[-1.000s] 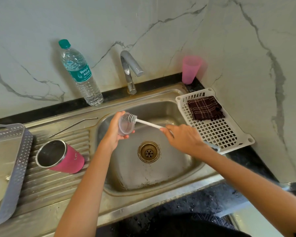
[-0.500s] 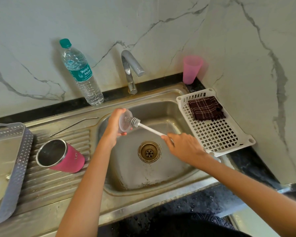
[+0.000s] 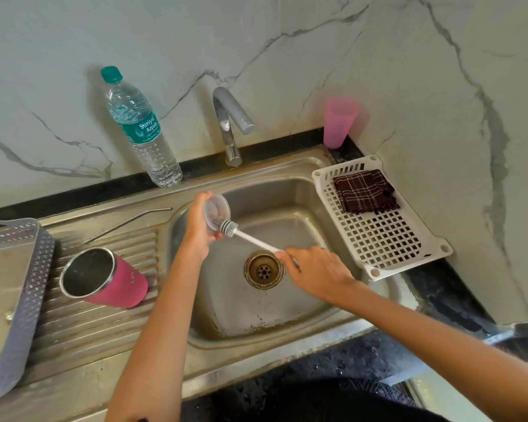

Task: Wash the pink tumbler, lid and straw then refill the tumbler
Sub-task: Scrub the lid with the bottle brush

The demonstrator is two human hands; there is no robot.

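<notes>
Over the steel sink [image 3: 287, 312] my left hand [image 3: 199, 226] grips the clear round lid [image 3: 218, 210], tilted on edge. My right hand [image 3: 313, 271] holds the white handle of a bottle brush [image 3: 230, 227], whose bristle head lies against the lid's lower inner face. The pink tumbler [image 3: 104, 278] lies on its side on the ribbed drainboard at the left, open mouth towards me. A thin metal straw [image 3: 125, 222] rests on the drainboard behind it. A capped water bottle [image 3: 141, 129] stands against the wall.
The tap [image 3: 230, 123] stands behind the basin, with no water seen running. A white slotted tray [image 3: 378, 233] with a brown checked cloth [image 3: 365, 191] sits right of the basin. A pink plastic cup [image 3: 337, 121] stands in the corner. A grey perforated basket [image 3: 22, 287] occupies the far left.
The brush head has slid from the lid's upper part down to its lower edge, and my right hand has drawn back towards the drain. The lid has turned slightly in my left hand.
</notes>
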